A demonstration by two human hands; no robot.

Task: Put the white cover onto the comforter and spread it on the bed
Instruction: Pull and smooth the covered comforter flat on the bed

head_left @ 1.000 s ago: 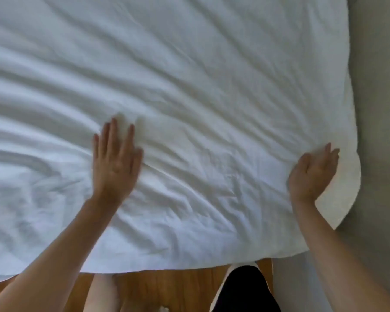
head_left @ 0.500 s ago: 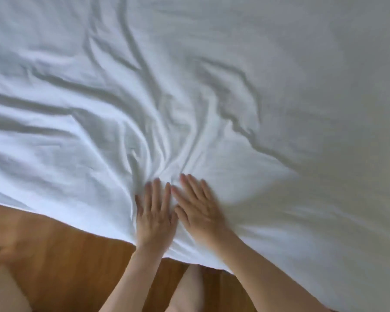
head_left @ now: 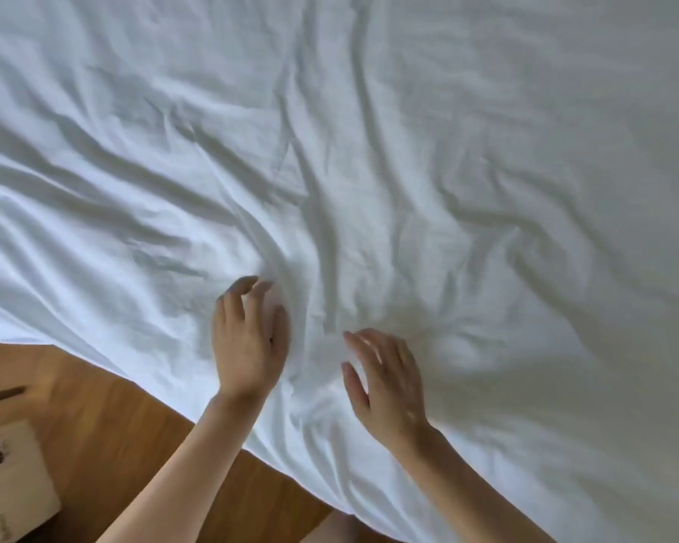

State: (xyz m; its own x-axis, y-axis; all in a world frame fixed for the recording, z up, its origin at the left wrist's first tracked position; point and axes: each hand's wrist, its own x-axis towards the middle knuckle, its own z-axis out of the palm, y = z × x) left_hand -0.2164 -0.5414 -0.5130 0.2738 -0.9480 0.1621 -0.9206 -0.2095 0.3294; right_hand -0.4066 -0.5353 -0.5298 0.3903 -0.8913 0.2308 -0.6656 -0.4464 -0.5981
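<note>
1. A white cover (head_left: 408, 170) fills most of the view, spread across the bed and creased with long folds that fan out from the two hands.
2. The left hand (head_left: 247, 342) rests on the cover near its lower edge, fingers (head_left: 244, 288) loosely bent, gripping nothing.
3. The right hand (head_left: 389, 378) lies just beside it, fingers (head_left: 363, 342) nearly straight and spread, holding nothing.
4. The cover's edge hangs over a wooden floor (head_left: 114, 425) at lower left.
5. A pale box (head_left: 12, 484) sits on that floor.

The dark marks on the pale box (head_left: 12, 480) at lower left are too blurred to read.
</note>
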